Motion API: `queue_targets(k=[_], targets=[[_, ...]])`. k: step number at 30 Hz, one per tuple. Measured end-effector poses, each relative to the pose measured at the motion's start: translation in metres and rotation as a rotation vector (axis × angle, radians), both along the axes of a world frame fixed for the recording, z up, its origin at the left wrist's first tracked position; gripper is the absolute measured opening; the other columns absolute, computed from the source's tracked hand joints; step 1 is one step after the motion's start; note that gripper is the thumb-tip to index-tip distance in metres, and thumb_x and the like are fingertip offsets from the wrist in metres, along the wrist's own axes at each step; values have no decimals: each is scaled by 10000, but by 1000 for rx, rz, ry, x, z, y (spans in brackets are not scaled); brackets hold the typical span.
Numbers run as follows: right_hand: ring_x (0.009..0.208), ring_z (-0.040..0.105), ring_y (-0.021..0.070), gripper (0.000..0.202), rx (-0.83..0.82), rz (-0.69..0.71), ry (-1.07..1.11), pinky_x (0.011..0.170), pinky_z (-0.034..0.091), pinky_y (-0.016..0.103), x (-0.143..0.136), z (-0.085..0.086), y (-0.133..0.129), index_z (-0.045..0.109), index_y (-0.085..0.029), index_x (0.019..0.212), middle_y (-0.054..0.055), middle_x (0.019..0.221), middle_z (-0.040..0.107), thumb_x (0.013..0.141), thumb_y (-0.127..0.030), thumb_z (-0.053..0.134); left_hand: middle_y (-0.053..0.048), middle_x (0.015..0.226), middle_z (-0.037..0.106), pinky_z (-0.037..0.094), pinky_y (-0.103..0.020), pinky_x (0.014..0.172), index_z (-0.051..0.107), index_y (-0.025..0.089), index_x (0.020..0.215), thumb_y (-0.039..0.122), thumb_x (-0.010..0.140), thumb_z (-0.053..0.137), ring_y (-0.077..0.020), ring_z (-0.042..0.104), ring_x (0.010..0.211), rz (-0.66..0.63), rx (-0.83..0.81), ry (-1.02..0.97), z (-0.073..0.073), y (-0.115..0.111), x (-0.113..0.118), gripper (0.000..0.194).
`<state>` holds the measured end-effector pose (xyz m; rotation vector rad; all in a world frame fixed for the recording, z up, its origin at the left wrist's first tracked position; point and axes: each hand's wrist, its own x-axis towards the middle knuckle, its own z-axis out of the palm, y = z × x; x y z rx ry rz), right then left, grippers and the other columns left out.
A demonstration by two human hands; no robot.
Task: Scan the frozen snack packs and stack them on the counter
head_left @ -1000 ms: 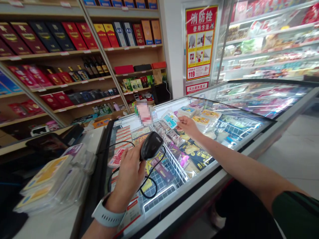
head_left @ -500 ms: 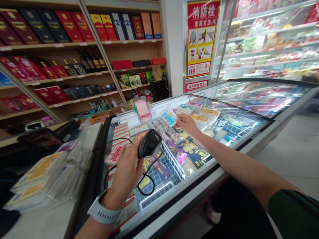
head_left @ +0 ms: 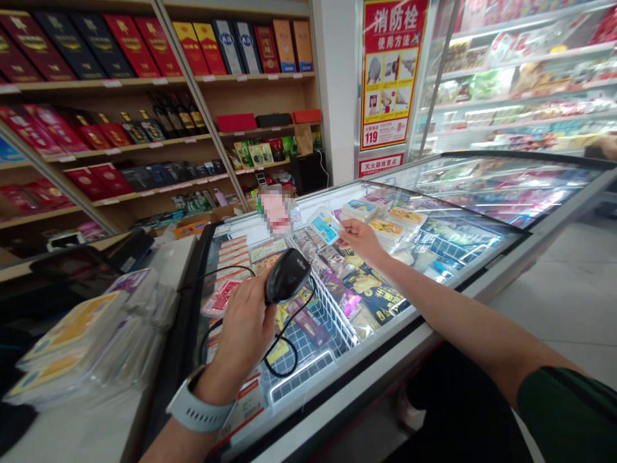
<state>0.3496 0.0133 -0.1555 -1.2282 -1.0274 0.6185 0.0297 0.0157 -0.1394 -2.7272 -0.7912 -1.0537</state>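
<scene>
Wrapped round a black handheld scanner (head_left: 288,275), my left hand (head_left: 245,321) is above the left part of the glass-topped freezer (head_left: 385,347). The scanner's cable loops beneath it. My right hand (head_left: 359,236) pinches the edge of a flat clear pack with a blue label (head_left: 324,226), held over the glass farther back. A red-labelled pack (head_left: 222,297) lies on the glass left of the scanner. Behind my right hand are packs with blue labels (head_left: 359,209) and yellow labels (head_left: 387,227).
Stacked yellow-labelled packs (head_left: 72,328) rest on the counter (head_left: 87,431) at the left. Beyond are shelves of boxes and bottles (head_left: 193,80), a red poster (head_left: 393,74) and a lit display fridge (head_left: 520,83). Part of another person's hand (head_left: 606,145) shows at the right edge.
The scanner and my left hand have shifted very slightly left. My right hand and its pack have hardly moved.
</scene>
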Motion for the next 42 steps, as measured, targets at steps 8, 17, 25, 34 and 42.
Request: queue_targets(k=[8, 17, 25, 34, 42], targets=[[687, 671, 155, 261, -4, -153, -130, 608, 577, 276, 6, -1, 2, 620, -191, 1008, 7, 851, 682, 791, -331, 657, -155, 1287, 619, 464, -547, 1038, 413, 168, 1424, 170, 904, 462, -329, 581, 1182, 9, -82, 24, 0, -3, 2, 522], [807, 643, 181, 240, -164, -429, -982, 857, 509, 309, 18, 3, -7, 688, -128, 1073, 109, 1078, 648, 882, -172, 551, -160, 1297, 624, 445, -545, 1060, 422, 148, 1418, 154, 906, 463, -321, 573, 1198, 16, -89, 11, 0, -3, 0, 514], [1069, 616, 267, 256, -511, -424, -1427, 811, 503, 318, 3, 7, -11, 640, -150, 1141, 141, 1152, 618, 950, -157, 469, -153, 1288, 627, 424, -537, 1077, 424, 150, 1419, 143, 895, 468, -315, 569, 1193, 24, -101, -17, 3, -5, 0, 526], [1041, 647, 276, 304, -610, -362, -1521, 768, 527, 324, -7, 7, -7, 641, -118, 1144, 182, 1148, 614, 943, -85, 415, -154, 1251, 648, 439, -521, 1049, 438, 131, 1407, 130, 884, 454, -319, 582, 1146, 35, -78, -9, 10, -8, 1, 524], [1032, 659, 268, 295, -612, -351, -1523, 765, 540, 314, -5, 4, -6, 681, -109, 1095, 181, 1134, 626, 959, -110, 419, -166, 1268, 643, 419, -530, 1068, 449, 120, 1403, 144, 891, 455, -322, 581, 1170, 40, -85, 4, 8, -8, 1, 513]])
